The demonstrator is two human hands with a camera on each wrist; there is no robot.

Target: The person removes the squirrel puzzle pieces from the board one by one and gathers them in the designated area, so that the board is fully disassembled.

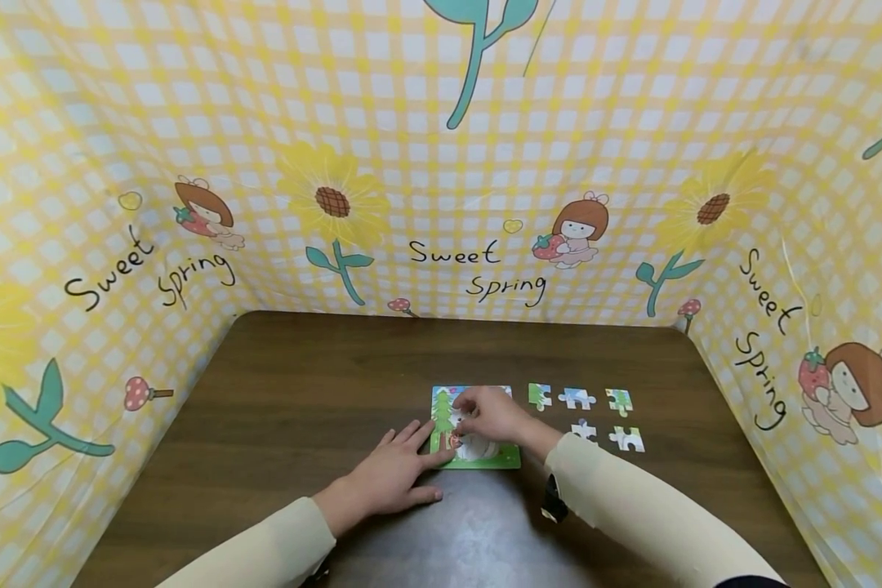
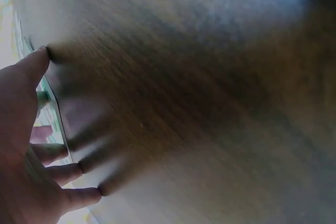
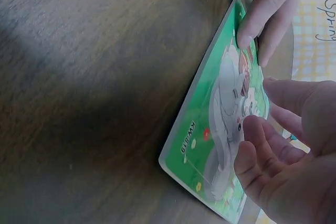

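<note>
A colourful puzzle board (image 1: 510,459) with a green border lies on the table, showing a green tree and a white animal. My left hand (image 1: 393,472) is spread with straight fingers, some reaching onto the board's left edge; in the left wrist view its fingertips (image 2: 84,195) touch the tabletop. My right hand (image 1: 494,412) bends its fingers over the middle of the board, thumb and fingers somewhat apart. From the right wrist view, the right hand (image 3: 286,150) is close above the picture. Whether a piece sits between its fingertips is unclear.
Several loose puzzle pieces lie right of the board, among them a green one (image 1: 537,395), a blue-and-white one (image 1: 576,398) and a white-and-green one (image 1: 627,439). A yellow checked cloth (image 1: 441,188) walls the brown table (image 1: 323,367) at the back and sides.
</note>
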